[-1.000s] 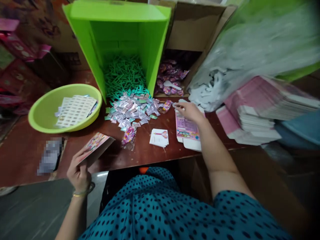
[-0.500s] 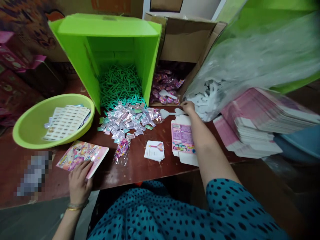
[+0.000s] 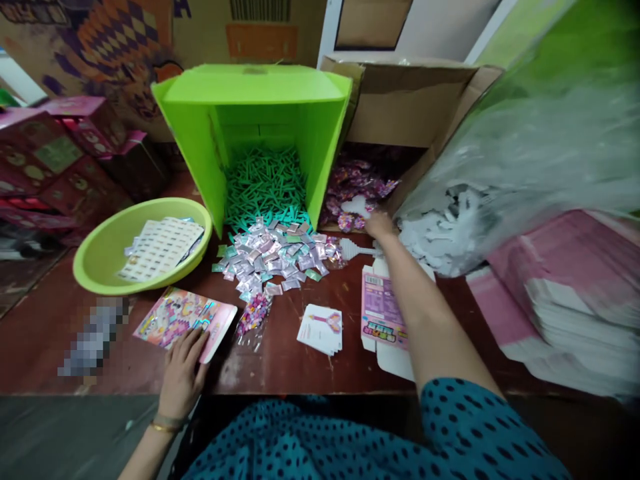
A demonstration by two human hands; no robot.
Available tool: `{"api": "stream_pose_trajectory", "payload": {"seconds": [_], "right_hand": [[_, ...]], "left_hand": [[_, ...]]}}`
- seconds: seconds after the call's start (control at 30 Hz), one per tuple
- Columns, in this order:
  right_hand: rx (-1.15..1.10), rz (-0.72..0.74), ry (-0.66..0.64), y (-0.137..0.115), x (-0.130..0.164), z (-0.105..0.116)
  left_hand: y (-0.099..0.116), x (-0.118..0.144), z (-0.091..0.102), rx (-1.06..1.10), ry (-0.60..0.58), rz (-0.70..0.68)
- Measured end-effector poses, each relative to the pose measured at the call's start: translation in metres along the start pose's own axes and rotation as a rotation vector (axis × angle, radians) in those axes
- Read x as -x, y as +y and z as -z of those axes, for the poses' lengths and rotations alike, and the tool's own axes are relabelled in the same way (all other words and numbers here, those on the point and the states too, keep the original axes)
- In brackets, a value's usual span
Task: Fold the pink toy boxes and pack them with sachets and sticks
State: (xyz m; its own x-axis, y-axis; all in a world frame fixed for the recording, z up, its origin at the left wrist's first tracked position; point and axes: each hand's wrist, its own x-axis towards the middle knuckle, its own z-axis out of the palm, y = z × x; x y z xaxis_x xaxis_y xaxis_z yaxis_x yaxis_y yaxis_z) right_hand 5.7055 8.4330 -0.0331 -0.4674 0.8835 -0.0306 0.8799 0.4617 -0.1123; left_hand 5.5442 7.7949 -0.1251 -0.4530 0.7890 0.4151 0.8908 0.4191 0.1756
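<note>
My left hand point(image 3: 183, 373) lies flat on the near corner of a pink printed box point(image 3: 185, 321) resting on the wooden table point(image 3: 295, 360). My right hand point(image 3: 379, 225) is stretched out to the mouth of a clear bag of white plastic pieces point(image 3: 440, 233). Its fingers hold a white plastic piece point(image 3: 356, 249) by its handle end. Between the hands lie a heap of small shiny packets point(image 3: 273, 252), a bag of coloured beads point(image 3: 253, 317), a small stack of cards point(image 3: 321, 329) and a flat pink carton point(image 3: 383, 319).
A tipped green bin point(image 3: 200, 127) holds green sticks point(image 3: 265, 183). A cardboard box point(image 3: 415, 100) holds purple packets point(image 3: 357, 183). A green bowl point(image 3: 100, 257) with sticker sheets sits left. Pink flat cartons point(image 3: 575, 287) are stacked right; red boxes point(image 3: 60, 160) stand far left.
The left hand lowered the pink box from mid-air onto the table and now rests on it. The right hand reached farther back to the bag, with a white plastic piece in its fingers.
</note>
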Motion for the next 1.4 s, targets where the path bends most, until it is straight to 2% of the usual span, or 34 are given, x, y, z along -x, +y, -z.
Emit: {"api": "stream_pose_trajectory", "payload": {"seconds": [0.07, 0.13, 0.2, 0.3, 0.43, 0.53, 0.7, 0.87, 1.03, 1.17, 1.23, 1.33, 1.4], "right_hand": [[-0.092, -0.012, 0.017, 0.012, 0.024, 0.010], [-0.240, 0.050, 0.015, 0.022, 0.056, 0.015], [-0.269, 0.183, 0.047, 0.028, 0.091, 0.017], [-0.306, 0.363, -0.037, 0.025, 0.147, 0.017], [-0.374, 0.530, -0.146, -0.002, 0.217, 0.016], [-0.414, 0.632, -0.238, -0.030, 0.254, 0.016], [-0.468, 0.723, -0.357, -0.058, 0.294, 0.016], [-0.499, 0.712, -0.343, -0.055, 0.321, 0.009], [-0.537, 0.677, -0.322, -0.038, 0.332, -0.002], [-0.661, 0.581, -0.301, -0.034, 0.342, -0.018], [-0.835, 0.414, -0.333, -0.045, 0.353, -0.033], [-1.160, 0.155, -0.339, -0.074, 0.373, -0.066], [-1.254, 0.108, -0.316, -0.092, 0.382, -0.086]], "left_hand": [[0.004, -0.012, 0.019, 0.136, 0.050, 0.076], [0.007, -0.028, 0.040, 0.301, 0.188, 0.202], [0.004, -0.042, 0.055, 0.468, 0.327, 0.350], [-0.004, -0.050, 0.068, 0.600, 0.391, 0.459], [-0.002, -0.042, 0.077, 0.644, 0.452, 0.496], [0.002, -0.036, 0.080, 0.680, 0.508, 0.490], [0.003, -0.034, 0.080, 0.725, 0.501, 0.446], [-0.002, -0.035, 0.084, 0.741, 0.504, 0.441], [-0.008, -0.044, 0.092, 0.736, 0.484, 0.437], [-0.012, -0.031, 0.079, 0.634, 0.443, 0.364], [-0.015, -0.010, 0.063, 0.463, 0.292, 0.252], [-0.021, 0.025, 0.033, 0.176, -0.041, 0.068], [-0.025, 0.040, 0.020, 0.073, -0.095, 0.038]]}}
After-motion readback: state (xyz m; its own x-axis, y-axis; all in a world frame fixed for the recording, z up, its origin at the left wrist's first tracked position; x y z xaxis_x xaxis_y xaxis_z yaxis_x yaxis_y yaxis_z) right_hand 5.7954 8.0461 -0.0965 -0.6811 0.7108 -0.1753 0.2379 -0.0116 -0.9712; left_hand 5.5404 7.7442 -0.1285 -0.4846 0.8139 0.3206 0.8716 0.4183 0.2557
